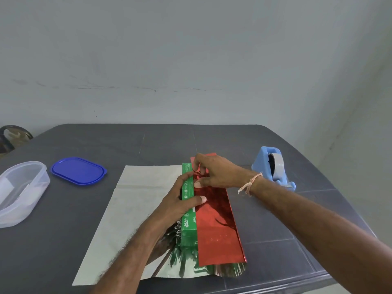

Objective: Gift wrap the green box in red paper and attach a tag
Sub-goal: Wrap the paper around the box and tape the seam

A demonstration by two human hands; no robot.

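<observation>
Two grips, both bare hands of one person, are recorded at work in the lower centre of the frame. The green box (188, 228), long and narrow, is laid flat on the red paper (214, 225), running from the lower centre up toward the middle. One flap of the paper is folded over the box from the right, red side up, so that a green strip of the box is left uncovered along the flap's left edge. The sheet's pale silver underside (135, 204) is spread flat on the desk (212, 141) to the left of the box.

The left grip (180, 200) is wrapped round the left side of the box, with its thumb pressed flat on the edge of the red flap. The right grip (216, 172) is set over the upper end of the box, fingers curled down onto the flap and thumb pressed on its edge. Whether anything else is held between those fingers cannot be told. A pale thread band (250, 184) is worn at the right wrist.

A light blue tape dispenser (273, 166) is stood at the right of the frame, apart from the paper. A blue lid (78, 170) is noted at the left, and a clear plastic container (21, 187) at the far left edge.
</observation>
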